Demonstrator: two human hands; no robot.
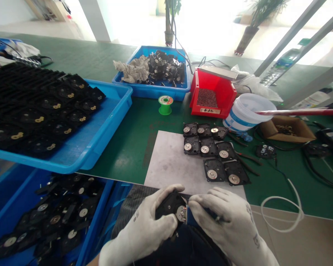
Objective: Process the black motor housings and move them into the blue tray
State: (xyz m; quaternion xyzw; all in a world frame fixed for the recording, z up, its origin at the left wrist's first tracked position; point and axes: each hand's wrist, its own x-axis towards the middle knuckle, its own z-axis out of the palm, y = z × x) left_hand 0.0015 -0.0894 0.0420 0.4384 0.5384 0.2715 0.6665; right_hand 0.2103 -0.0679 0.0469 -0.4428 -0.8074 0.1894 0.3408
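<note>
Low in the head view, my left hand, in a white glove, is closed around a black plastic housing with a round silver metal disc at its right edge. Right beside that disc is my right hand, also gloved, its fingers curled and pressed together. A bit of blue and something dark show at its fingers, but I cannot make out what it grips. Ahead of both hands, several similar black housings with silver discs lie in rows, partly on a white sheet.
Left stand a blue tray of stacked black parts and, lower, a blue bin of housings. Further back are a parts tray, a green spool, a red bin and a white bucket. Pliers lie right.
</note>
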